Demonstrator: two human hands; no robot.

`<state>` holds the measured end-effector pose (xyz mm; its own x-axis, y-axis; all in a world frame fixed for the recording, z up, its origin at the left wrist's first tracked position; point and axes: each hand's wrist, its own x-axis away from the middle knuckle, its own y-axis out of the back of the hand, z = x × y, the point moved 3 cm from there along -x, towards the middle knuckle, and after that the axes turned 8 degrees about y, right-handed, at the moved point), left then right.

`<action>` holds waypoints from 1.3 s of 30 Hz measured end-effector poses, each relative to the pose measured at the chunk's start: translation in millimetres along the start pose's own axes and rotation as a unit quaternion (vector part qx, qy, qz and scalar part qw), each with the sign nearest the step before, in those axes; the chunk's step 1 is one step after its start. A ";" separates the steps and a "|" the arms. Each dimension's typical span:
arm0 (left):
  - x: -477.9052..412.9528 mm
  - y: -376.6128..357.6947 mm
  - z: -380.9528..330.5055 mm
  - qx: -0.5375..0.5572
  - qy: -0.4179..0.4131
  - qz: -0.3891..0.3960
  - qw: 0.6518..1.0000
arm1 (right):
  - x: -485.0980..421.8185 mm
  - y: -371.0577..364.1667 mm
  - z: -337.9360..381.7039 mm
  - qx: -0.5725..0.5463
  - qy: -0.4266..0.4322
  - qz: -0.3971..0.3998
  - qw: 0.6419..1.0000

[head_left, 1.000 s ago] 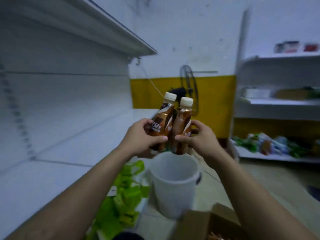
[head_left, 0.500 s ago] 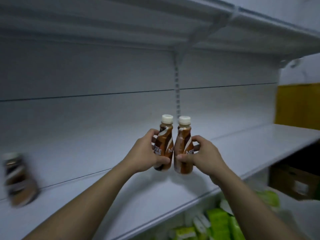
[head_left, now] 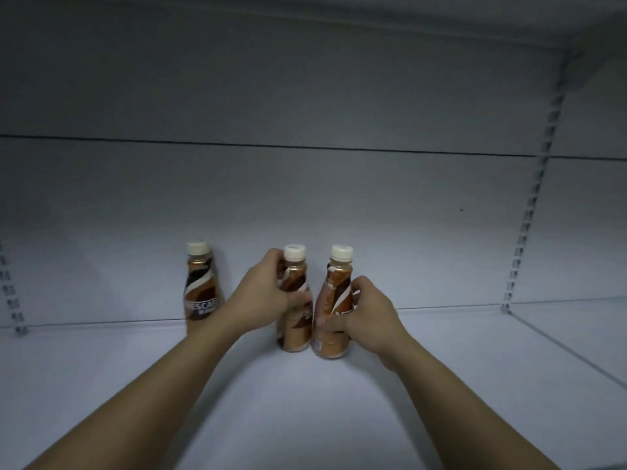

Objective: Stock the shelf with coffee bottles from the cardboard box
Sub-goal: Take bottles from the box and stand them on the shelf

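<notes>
Two brown coffee bottles with cream caps stand side by side on the white shelf. My left hand grips the left coffee bottle around its upper body. My right hand grips the right coffee bottle, which leans slightly left. Both bottle bases sit on or just above the shelf board. A third coffee bottle stands alone further left, against the back panel. The cardboard box is out of sight.
The white back panel rises behind the bottles. An upper shelf hangs overhead. A slotted upright and a seam in the shelf board mark the bay's right end; another slotted upright shows at the far left.
My view swung from the aisle to face the shelf bay. Both hands carried the two bottles down from mid-air to the shelf board, next to the bottle standing there.
</notes>
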<state>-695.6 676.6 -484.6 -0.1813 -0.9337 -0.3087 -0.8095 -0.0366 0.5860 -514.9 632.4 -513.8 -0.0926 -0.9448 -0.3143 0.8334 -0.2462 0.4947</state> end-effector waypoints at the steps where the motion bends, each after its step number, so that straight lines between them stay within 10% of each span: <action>1: -5.8 7.0 1.7 -0.010 0.000 -0.012 1.000 | -4.2 -9.3 1.2 0.008 -0.001 0.005 1.000; 39: -49.8 83.3 -7.5 -0.355 -0.081 -0.039 0.930 | -33.7 -106.6 18.7 0.119 0.078 -0.032 0.989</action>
<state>-749.8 717.4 -414.8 -0.2659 -0.8540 -0.4471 -0.2607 -0.3828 0.8863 -610.8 686.4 -540.7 -0.0410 -0.8852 -0.4633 0.6750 -0.3664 0.6404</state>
